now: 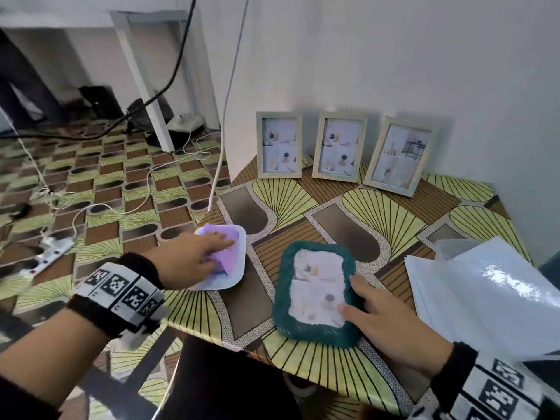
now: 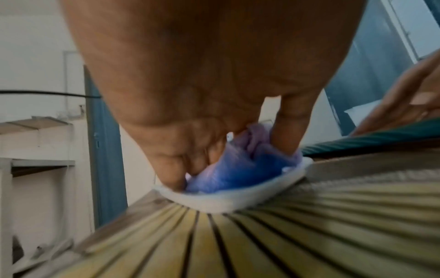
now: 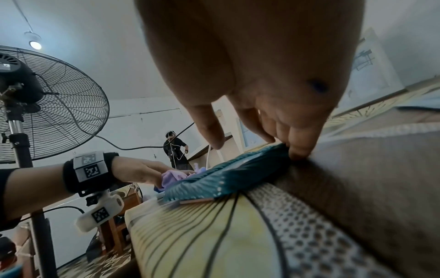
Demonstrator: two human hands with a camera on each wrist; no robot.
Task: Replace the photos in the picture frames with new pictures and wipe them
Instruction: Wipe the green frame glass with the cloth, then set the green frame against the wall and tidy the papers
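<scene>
We're starting the wipe step: left grip [image 1: 194, 256] is closing round the purple cloth [image 1: 225, 253] in its white tray [image 1: 233, 280]; right grip [image 1: 385, 313], fingers flat, is pinning the teal frame [image 1: 291, 322] to the worktop [image 1: 333, 213], just right of the cloth. Next: lifting cloth across onto the frame

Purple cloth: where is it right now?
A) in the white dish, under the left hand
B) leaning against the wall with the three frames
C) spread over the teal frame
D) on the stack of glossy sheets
A: the head view shows the purple cloth bunched in the white dish with the left hand gripping it, while the right hand rests on the teal frame beside it.
</scene>
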